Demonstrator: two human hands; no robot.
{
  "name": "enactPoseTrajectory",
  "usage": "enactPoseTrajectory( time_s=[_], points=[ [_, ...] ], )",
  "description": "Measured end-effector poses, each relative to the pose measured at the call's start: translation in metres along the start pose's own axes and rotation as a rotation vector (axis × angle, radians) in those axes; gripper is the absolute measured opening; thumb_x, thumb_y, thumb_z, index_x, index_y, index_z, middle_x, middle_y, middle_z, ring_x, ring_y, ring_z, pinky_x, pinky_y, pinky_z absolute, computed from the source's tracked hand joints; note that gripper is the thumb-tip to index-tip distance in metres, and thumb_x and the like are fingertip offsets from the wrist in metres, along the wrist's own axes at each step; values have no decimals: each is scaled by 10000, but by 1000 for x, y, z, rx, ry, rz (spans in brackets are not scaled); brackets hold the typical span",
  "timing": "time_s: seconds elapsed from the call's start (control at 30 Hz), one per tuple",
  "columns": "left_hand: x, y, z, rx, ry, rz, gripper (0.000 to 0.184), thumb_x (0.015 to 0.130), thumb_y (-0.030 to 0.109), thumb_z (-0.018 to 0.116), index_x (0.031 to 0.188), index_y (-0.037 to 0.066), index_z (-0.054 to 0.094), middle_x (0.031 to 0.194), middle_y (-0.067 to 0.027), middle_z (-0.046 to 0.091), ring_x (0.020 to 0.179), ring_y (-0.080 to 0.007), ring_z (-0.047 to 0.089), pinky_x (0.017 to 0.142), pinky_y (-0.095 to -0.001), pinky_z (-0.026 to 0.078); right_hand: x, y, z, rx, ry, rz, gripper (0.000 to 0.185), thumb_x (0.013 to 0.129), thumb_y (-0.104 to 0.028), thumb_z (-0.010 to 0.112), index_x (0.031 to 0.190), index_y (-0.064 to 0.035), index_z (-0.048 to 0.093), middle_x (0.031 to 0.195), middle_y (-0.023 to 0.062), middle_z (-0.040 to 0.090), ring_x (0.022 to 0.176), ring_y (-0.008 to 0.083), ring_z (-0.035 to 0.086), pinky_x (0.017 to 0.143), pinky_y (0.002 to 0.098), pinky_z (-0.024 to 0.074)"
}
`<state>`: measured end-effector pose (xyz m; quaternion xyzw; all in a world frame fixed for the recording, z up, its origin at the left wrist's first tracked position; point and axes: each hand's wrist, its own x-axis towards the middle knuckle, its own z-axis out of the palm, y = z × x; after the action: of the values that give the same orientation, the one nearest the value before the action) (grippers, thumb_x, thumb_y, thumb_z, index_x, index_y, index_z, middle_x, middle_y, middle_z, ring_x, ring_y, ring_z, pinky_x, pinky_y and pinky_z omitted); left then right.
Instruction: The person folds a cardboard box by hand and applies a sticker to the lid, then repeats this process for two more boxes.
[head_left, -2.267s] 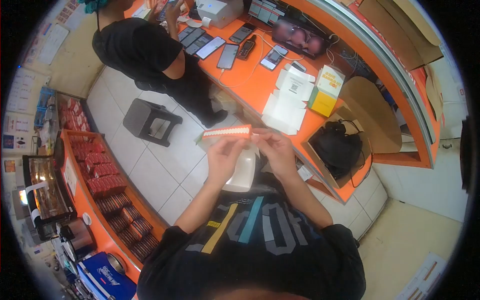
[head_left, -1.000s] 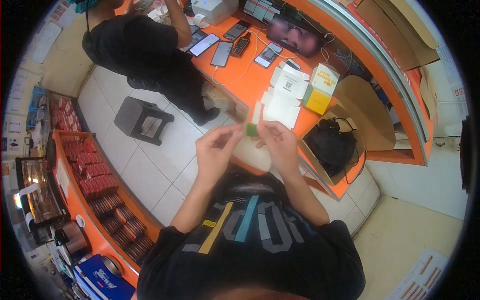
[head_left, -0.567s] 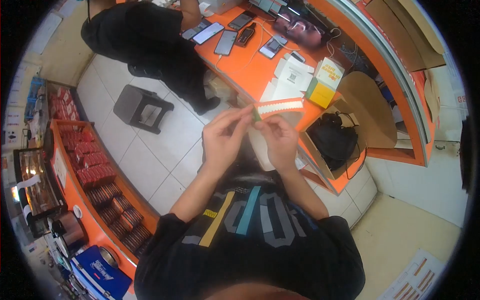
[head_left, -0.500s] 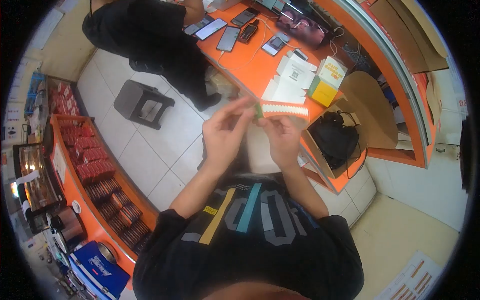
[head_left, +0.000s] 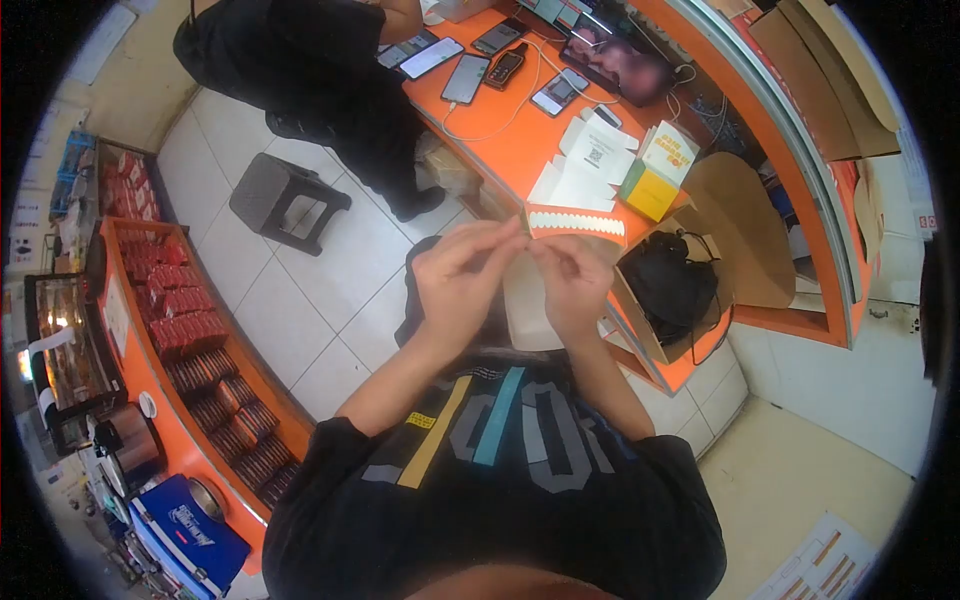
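Orange-and-white scalloped flat strip point(head_left: 577, 222): we note long axis nearly crosswise, free end pointing right; left hand point(head_left: 462, 278) and right hand point(head_left: 576, 287) pinch its opposite end.

- The orange strip point(head_left: 577, 222) is long and narrow, with one white row of wavy teeth along it.
- It is raised, sloping slightly nearer towards right, its left end between the left hand point(head_left: 462, 280) and right hand point(head_left: 576, 290).

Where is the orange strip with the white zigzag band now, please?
In the head view, the orange strip is above and right of centre, at the fingertips of the left hand and right hand, just below the opened white carton.
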<state>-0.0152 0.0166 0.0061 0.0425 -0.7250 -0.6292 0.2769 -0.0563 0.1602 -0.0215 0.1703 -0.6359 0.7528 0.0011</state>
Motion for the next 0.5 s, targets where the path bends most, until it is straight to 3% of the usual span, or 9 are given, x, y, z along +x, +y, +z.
enactPoseTrajectory(
  time_s=[0.03, 0.17, 0.33, 0.5],
  points=[
    [0, 3, 1, 29, 6, 64, 275, 830, -54, 825, 1096, -70, 755, 1061, -149, 751, 948, -162, 690, 861, -279, 548, 0, -1, -1, -86, 3, -34, 150, 914, 84, 725, 1062, 63, 716, 1060, 107, 746, 976, 154, 709, 927, 299, 555],
    [-2, -2, 2, 117, -1, 49, 307, 791, -42, 857, 1081, -56, 757, 1070, -147, 741, 978, -196, 704, 893, -297, 556, 3, -1, 1, 83, -5, 88, 130, 945, 64, 694, 1074, 70, 712, 1055, 109, 747, 958, 153, 711, 914, 283, 551],
    [0, -5, 10, 160, 16, 128, 239, 823, -46, 825, 1050, -43, 749, 1051, -151, 737, 975, -200, 713, 882, -313, 574, 7, 3, 8, 174, 29, 136, 165, 974, 55, 652, 1136, 49, 680, 1059, 96, 736, 958, 130, 704, 871, 253, 544],
    [4, -3, 16, 224, 4, 219, 207, 851, -76, 777, 1053, -40, 742, 1051, -157, 732, 984, -196, 718, 866, -301, 582, 5, 10, 10, 145, 52, 203, 174, 994, 23, 639, 1162, 55, 672, 1119, 110, 717, 1010, 156, 698, 900, 289, 558]
  ],
)
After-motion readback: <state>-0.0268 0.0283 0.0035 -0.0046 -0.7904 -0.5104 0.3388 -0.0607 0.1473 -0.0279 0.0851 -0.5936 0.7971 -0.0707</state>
